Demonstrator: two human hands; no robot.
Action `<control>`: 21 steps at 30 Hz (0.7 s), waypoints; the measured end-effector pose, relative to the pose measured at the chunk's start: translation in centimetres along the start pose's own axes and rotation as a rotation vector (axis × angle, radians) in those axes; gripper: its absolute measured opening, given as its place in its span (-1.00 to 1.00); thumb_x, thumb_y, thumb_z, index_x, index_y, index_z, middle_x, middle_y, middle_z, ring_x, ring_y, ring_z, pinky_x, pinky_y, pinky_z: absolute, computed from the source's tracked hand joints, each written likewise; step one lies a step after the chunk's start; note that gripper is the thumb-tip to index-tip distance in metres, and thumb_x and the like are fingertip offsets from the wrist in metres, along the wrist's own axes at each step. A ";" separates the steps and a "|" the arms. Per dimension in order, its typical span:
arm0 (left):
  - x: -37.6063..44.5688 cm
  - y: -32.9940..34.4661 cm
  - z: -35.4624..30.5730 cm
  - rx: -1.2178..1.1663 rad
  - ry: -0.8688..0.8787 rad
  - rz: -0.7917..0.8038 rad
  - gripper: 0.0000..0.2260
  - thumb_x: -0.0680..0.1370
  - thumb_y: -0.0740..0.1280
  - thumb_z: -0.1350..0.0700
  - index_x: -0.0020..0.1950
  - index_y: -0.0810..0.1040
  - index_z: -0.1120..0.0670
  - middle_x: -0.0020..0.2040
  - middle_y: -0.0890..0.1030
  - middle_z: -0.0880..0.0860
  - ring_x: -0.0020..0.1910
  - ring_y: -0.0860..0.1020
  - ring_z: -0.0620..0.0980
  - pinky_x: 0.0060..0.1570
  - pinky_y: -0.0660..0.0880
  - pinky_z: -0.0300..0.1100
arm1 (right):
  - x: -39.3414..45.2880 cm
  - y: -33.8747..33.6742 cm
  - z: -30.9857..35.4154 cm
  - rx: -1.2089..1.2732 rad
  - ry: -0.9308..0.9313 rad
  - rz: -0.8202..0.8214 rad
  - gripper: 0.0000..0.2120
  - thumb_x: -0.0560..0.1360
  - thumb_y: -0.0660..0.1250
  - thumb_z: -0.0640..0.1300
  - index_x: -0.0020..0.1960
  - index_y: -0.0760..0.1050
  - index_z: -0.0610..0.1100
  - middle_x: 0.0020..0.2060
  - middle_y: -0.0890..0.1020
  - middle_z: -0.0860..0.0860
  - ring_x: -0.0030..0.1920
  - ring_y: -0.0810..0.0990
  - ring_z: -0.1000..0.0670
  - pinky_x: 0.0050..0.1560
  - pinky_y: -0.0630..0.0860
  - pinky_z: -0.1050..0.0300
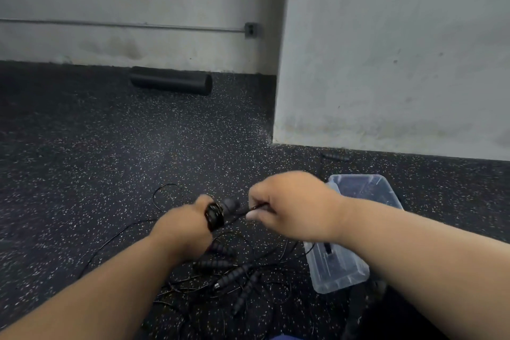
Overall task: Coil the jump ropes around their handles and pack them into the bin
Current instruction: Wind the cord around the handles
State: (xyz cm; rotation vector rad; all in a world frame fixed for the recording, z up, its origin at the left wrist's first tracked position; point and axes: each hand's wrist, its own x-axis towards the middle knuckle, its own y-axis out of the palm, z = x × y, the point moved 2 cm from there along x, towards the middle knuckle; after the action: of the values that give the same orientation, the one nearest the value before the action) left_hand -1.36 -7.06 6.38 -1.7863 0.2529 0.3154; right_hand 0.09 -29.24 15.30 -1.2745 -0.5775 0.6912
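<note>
My left hand (184,225) grips a pair of black foam jump-rope handles (229,205) with thin black cord wound in a band around them. My right hand (292,205) pinches the same cord (249,210) just right of the handles. Below my hands, several more black handles (234,273) lie on the floor in a tangle of thin cords. The clear plastic bin (356,232) stands on the floor to the right, partly under my right forearm, with a dark item inside it.
A black foam roller (171,80) lies by the far wall. Another black handle (335,157) lies near the base of the grey wall corner, behind the bin. The floor is dark speckled rubber. A loose cord loop (167,193) lies left of my hands.
</note>
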 end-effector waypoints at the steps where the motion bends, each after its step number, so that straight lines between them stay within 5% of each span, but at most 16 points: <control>1: -0.4 0.5 -0.5 0.045 0.094 0.075 -0.59 0.55 0.36 -0.02 0.33 0.29 -0.19 -0.04 0.61 -0.07 -0.05 0.60 0.03 -0.07 0.48 -0.09 | 0.2 -0.8 -0.4 0.016 0.009 -0.030 -0.72 0.59 0.35 0.22 -0.12 0.50 0.04 -0.28 0.56 0.13 -0.25 0.53 0.11 -0.23 0.48 0.10; 4: -2.0 1.3 -3.1 -0.027 0.378 0.156 -0.58 0.49 0.48 -0.06 0.23 0.35 -0.29 0.03 0.63 -0.18 0.03 0.59 -0.10 0.07 0.56 -0.08 | 0.8 -2.3 -2.3 0.183 0.092 -0.108 -0.65 0.46 0.51 0.26 -0.19 0.53 0.01 -0.33 0.61 0.15 -0.29 0.56 0.14 -0.27 0.48 0.17; 7: -3.9 -0.2 -5.8 -0.208 0.571 0.022 -0.56 0.49 0.48 0.00 0.27 0.41 -0.30 0.08 0.63 -0.26 0.06 0.58 -0.27 0.10 0.56 -0.16 | 1.3 -2.1 -4.9 0.472 0.208 -0.156 -0.60 0.38 0.61 0.19 -0.23 0.53 -0.07 -0.40 0.56 0.16 -0.39 0.46 0.16 -0.31 0.41 0.18; 10: -5.6 -2.4 -6.5 -0.522 0.612 -0.138 -0.50 0.48 0.54 0.11 0.31 0.45 -0.24 0.09 0.63 -0.21 0.00 0.63 -0.18 0.03 0.60 -0.14 | 1.5 -0.8 -6.8 0.692 0.264 -0.180 -0.48 0.43 0.57 0.19 -0.26 0.40 -0.19 -0.47 0.42 0.14 -0.42 0.36 0.08 -0.37 0.34 0.18; 15: -5.5 -4.8 -4.7 -1.145 0.366 -0.348 -0.63 0.51 0.52 0.12 0.24 0.48 -0.08 -0.06 0.60 0.00 -0.14 0.56 -0.02 -0.12 0.55 -0.10 | 1.5 2.1 -6.1 0.625 0.265 -0.074 -0.47 0.64 0.20 0.31 -0.30 0.27 -0.06 -0.42 0.32 0.02 -0.42 0.28 0.04 -0.36 0.34 0.20; 21: -2.7 -4.6 -2.4 -1.497 -0.027 -0.313 -0.50 0.60 0.43 0.22 0.44 0.39 -0.17 0.13 0.65 0.02 0.11 0.60 0.09 0.14 0.53 0.10 | 0.8 3.9 -1.9 0.193 0.059 0.066 -0.60 0.72 0.08 0.21 -0.20 0.26 0.00 -0.34 0.43 0.08 -0.36 0.40 0.05 -0.35 0.27 0.08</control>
State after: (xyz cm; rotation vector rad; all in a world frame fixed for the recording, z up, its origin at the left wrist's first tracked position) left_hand -2.18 -8.33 12.08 -3.2262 -0.4280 0.3146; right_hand 1.42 -29.31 11.10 -1.1333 -0.4116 0.7439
